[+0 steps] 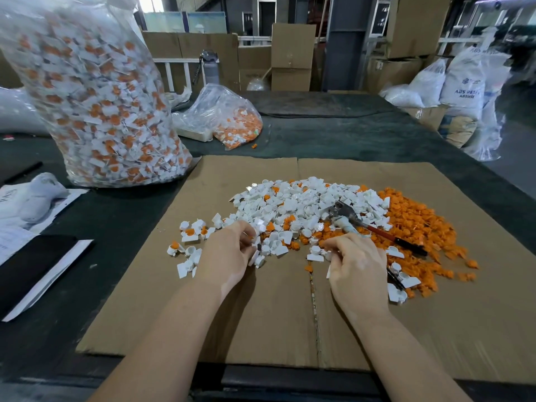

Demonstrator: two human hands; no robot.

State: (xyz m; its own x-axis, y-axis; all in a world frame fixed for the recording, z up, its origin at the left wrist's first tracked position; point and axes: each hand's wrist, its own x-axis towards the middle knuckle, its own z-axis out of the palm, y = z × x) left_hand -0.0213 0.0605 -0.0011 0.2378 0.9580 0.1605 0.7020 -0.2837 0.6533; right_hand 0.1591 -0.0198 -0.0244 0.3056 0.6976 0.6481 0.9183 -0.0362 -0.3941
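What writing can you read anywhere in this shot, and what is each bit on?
"ABS RESI": on the white sack at the right; the end of the word curves out of sight.
Logo above it and smaller line below it: too blurred to read.
Faint print on the sack behind it: too blurred to read.
Print on the papers at the left: too blurred to read.

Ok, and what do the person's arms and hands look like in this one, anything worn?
The left forearm and right forearm are bare, no sleeves in view. The left hand and right hand wear no gloves; no ring, watch or bracelet shows.
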